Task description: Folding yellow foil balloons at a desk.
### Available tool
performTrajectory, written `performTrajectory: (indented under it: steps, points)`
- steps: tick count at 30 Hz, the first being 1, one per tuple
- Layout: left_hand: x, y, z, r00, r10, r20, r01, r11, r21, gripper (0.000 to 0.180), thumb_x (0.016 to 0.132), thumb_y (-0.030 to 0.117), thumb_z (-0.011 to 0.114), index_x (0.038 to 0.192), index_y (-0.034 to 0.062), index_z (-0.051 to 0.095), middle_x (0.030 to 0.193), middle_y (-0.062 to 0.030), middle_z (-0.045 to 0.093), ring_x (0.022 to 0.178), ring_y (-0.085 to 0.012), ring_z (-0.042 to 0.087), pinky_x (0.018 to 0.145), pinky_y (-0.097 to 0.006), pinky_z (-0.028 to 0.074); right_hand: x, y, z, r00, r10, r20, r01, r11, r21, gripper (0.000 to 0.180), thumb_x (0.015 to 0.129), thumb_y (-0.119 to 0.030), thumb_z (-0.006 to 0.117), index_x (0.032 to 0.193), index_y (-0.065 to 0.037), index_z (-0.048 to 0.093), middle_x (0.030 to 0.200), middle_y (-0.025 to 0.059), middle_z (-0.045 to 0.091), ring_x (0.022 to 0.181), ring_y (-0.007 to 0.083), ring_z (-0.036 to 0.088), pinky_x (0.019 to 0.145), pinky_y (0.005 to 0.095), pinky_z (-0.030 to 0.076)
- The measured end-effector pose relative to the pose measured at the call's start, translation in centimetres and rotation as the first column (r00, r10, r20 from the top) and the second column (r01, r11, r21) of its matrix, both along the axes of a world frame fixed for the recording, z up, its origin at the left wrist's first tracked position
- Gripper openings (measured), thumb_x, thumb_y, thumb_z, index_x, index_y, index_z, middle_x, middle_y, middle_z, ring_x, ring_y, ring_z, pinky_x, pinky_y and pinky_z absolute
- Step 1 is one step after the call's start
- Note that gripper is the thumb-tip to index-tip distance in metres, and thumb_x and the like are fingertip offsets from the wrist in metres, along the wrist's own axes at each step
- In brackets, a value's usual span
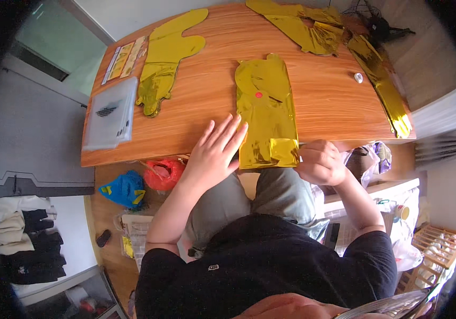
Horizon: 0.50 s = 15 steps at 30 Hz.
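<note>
Two hands work at the near edge of a wooden worktop (323, 101), both at a flat gold foil balloon (266, 111) that lies lengthwise in the middle of it, its near end folded up into a small crumpled flap. The left hand (214, 151) lies flat with its fingers spread, fingertips pressing on the left edge of the gold foil balloon near its lower half. The right hand (321, 162) is curled into a loose fist just right of the balloon's folded end, at the worktop's edge; whether it pinches the foil or only touches it, I cannot tell. A small red dot (258, 95) sits on the balloon's upper half.

Left of the gold foil balloon, well apart, lies a second gold foil piece (167, 58) (long and lobed, with a crinkled lower end). Further left of that sit a clear plastic packet (110, 114) and a strip of printed cards (124, 59). Beyond the gold foil balloon, at the far right corner, lies a crumpled heap of gold foil (305, 24), and to the balloon's right a long narrow gold strip (382, 85) runs along the worktop's right edge. A small white round thing (358, 77) lies between the balloon and that strip.

Below the worktop, left of the balloon's near end, a red bag (163, 173) and a blue bag (124, 189) lie on the floor.
</note>
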State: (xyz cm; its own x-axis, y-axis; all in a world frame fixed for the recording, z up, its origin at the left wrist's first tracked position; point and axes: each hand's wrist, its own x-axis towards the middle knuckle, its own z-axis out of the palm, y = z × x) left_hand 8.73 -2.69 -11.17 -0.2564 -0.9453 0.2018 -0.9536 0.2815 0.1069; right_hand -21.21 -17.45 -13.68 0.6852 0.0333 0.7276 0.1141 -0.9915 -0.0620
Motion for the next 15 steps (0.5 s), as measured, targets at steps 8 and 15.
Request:
performTrajectory:
  steps: [8,15]
  points:
    - [-0.1,-2.7,-0.2,1.0,0.014,-0.015,-0.013,1.0,0.005,0.1,0.074,0.031,0.087,0.156,0.0042,0.036,0.161,-0.0177,0.037,0.151,-0.0311,0.035,0.125,-0.05,0.026,2.8,0.9,1.5,0.942,-0.328,-0.078,0.333,0.941,0.064,0.055,0.067,-0.017,0.089,0.115,-0.01,0.062,0.122,0.0117,0.065,0.113,0.0337,0.062,0.096,0.0455,0.049]
    - [0.6,-2.4,0.1,0.993,-0.055,-0.104,0.056,0.998,0.008,0.097,0.075,0.026,0.085,0.157,0.0062,0.036,0.162,-0.0171,0.037,0.15,-0.0318,0.036,0.124,-0.052,0.027,3.0,0.0,2.6,0.913,-0.312,-0.264,0.342,0.936,0.079,0.05,0.071,-0.012,0.081,0.118,-0.008,0.065,0.12,0.0098,0.066,0.112,0.0311,0.064,0.096,0.0441,0.05]
